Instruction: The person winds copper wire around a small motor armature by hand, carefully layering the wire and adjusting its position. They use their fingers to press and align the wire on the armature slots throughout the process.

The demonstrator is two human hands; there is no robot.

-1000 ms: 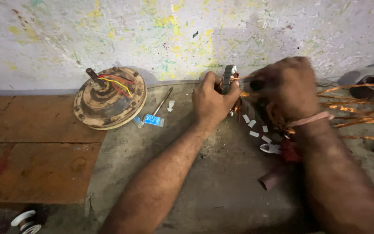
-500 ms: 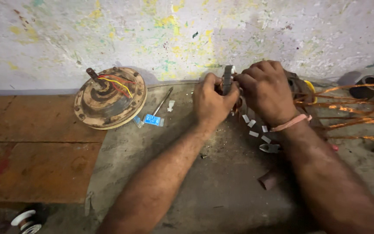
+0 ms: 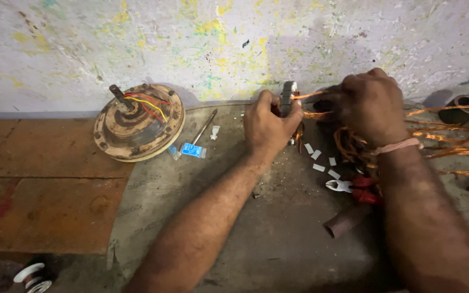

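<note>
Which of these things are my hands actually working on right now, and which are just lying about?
In hand: left hand, right hand, metal core, copper wire.
Lying about: round motor housing, red-handled pliers, white paper slips, screwdriver, short pipe.

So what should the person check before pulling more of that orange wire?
1. Left hand has a firm grip on the upright metal core: ok, its fingers wrap around it.
2. Right hand has hold of the copper wire: ok, a strand runs from it to the core.
3. Loose copper coil free of tangles: cannot tell, it lies in a messy heap by the wrist.
4. White paper slips within reach: ok, scattered beside the core.
5. Red-handled pliers clear of the wire: cannot tell, the forearm hides part of them.
6. Motor housing out of the way: ok, it sits apart, further left.
</note>
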